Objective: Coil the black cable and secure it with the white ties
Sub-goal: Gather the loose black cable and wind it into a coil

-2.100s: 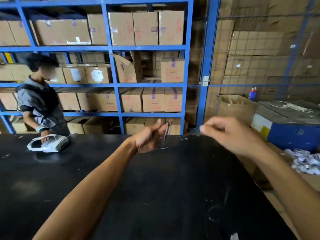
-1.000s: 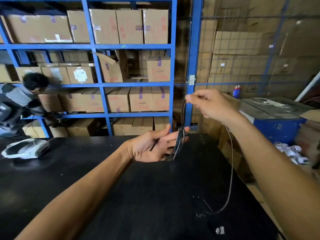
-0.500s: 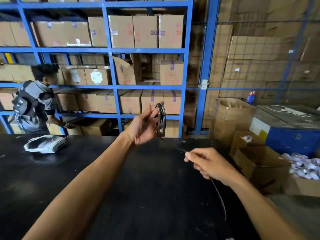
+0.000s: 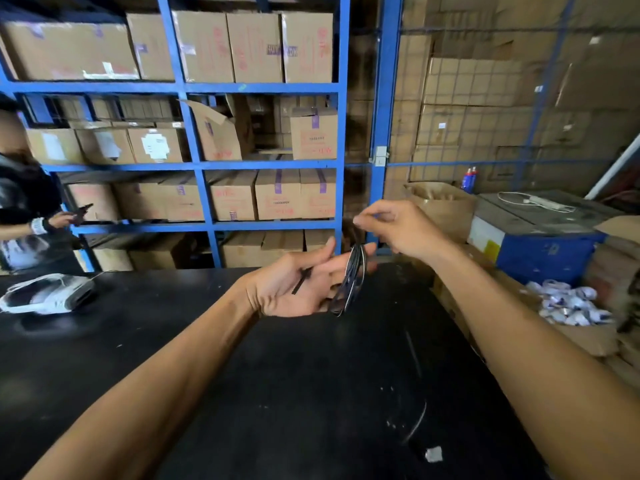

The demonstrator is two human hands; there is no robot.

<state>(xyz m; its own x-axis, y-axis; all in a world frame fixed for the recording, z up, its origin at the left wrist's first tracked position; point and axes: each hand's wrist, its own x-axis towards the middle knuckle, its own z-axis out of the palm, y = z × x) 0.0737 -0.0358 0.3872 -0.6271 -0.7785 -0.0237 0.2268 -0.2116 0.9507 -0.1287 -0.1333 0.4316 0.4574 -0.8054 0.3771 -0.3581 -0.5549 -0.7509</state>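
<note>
Head view, the only one. Left hand (image 4: 304, 282) sits at centre frame, palm up and fingers spread, serving as the form for the black cable (image 4: 351, 282). Several loops hang bunched over its outstretched fingers (image 4: 346, 263); a short dark end lies across the palm. The hand is not clenched, yet the coil rests on it, fingers threaded through.

Right hand (image 4: 398, 230), at about 1 o'clock from the left one and just above the coil, pinches thumb to fingertips. It appears to feed the cable's running part down onto the loops, though motion blur hides the strand inside the pinch.

A loose tail (image 4: 417, 422) of the cable lies on the black desk (image 4: 173, 358) toward 5 o'clock, faint against the dark top, ending near a small pale plug (image 4: 433, 453).

Progress, as I judge it: coiling is well under way, several turns made, some length left to wind. No white tie is on the coil. A heap of white pieces (image 4: 571, 303) lies in a carton at 3 o'clock; whether these are the ties I cannot tell. Securing is not yet started.
</note>
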